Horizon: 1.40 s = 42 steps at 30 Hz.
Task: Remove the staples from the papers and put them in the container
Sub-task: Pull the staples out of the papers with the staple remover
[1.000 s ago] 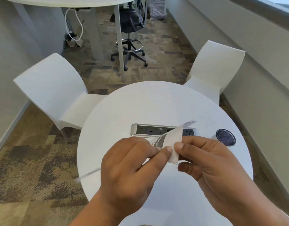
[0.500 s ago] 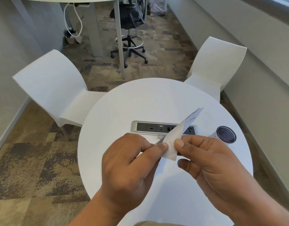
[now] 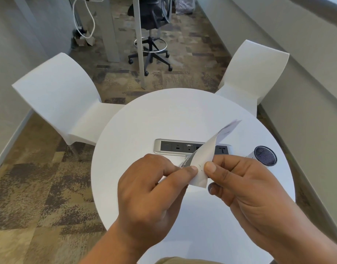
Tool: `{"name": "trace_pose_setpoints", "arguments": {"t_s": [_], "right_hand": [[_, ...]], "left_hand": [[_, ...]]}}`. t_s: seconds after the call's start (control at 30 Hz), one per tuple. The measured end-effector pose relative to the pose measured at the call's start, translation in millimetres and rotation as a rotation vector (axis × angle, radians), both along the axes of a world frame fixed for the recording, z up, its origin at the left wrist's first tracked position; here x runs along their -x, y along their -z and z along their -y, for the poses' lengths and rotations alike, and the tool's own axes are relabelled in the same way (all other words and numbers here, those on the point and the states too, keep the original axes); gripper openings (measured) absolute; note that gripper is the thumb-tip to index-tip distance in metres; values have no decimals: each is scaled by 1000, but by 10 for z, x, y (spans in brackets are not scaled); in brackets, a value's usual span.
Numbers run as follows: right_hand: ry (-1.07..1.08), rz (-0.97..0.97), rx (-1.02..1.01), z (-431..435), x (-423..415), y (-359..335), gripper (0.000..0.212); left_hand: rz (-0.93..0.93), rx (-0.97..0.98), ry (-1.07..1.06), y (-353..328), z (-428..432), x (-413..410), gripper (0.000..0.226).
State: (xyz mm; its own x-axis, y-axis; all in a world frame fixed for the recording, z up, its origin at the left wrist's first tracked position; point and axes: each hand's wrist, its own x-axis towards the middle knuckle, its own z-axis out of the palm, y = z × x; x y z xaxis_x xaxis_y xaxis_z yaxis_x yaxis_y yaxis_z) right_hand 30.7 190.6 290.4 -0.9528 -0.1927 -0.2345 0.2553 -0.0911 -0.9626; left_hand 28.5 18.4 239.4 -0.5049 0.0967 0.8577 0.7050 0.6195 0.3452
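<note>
I hold a small stack of white stapled papers [image 3: 203, 157] above the round white table [image 3: 144, 126]. My left hand [image 3: 154, 195] pinches the papers' left edge between thumb and fingers. My right hand [image 3: 240, 183] grips the right side, its thumb next to the tiny staple [image 3: 200, 167] near the lower edge. The papers curl upward, and their far tip is blurred. A container with a dark round lid [image 3: 265, 155] stands on the table at the right, just beyond my right hand.
A silver power and data strip [image 3: 175, 146] is set into the table's middle, partly behind the papers. Two white chairs [image 3: 59, 96] [image 3: 253, 73] flank the table. A black office stool [image 3: 150, 35] and desk legs stand further back on the carpet.
The papers have turned and their far tip has lifted higher. Both hands stay pinched on them with the thumbs close together. The view has tilted slightly.
</note>
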Motion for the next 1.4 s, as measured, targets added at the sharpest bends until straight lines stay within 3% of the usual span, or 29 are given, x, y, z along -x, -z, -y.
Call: {"name": "trace_pose_setpoints", "arguments": {"t_s": [0.1,0.13,0.23,0.3,0.37,0.47,0.57,0.63,0.7,0.83,0.93,1.1,1.23,1.4], "right_hand": [[7,8,6,24,1,-11,42],[13,6,16,37,7,-32,38],[66,21,88,94,47,-110,26],[96,22,95,142,98,-113,25],[133,31,79,180,166,-53,25],[224,63,-1,218,257,130,26],[442,30,-262,244,309,502,9],[550,42,-448,201,278,823,27],[463,169,-514,147,197,1144,39],[152,537,-257,200,2,1612,18],[71,521,-419,235,-94,1890,22],[112,529,-555,344,-80,2171,23],[120,544,-599,398,55,2397,20],[137,486,-593,485,306,2558,19]], "left_hand": [[113,-73,21,41,68,39,17],[251,-133,43,66,117,41,23],[931,-293,187,250,355,53,40],[1114,-220,225,440,531,28,38],[1173,-250,220,561,641,-15,27],[1265,-490,188,666,716,-45,20],[1305,-650,167,754,814,17,15],[1364,-734,141,818,884,55,14],[1434,-780,125,891,953,73,15],[1552,-789,78,1105,1093,95,17],[1609,-805,64,1284,1156,128,17],[1688,-699,-14,1648,1286,203,15],[1718,-544,-43,1807,1403,292,22],[1618,-482,-78,1994,1518,590,26]]}}
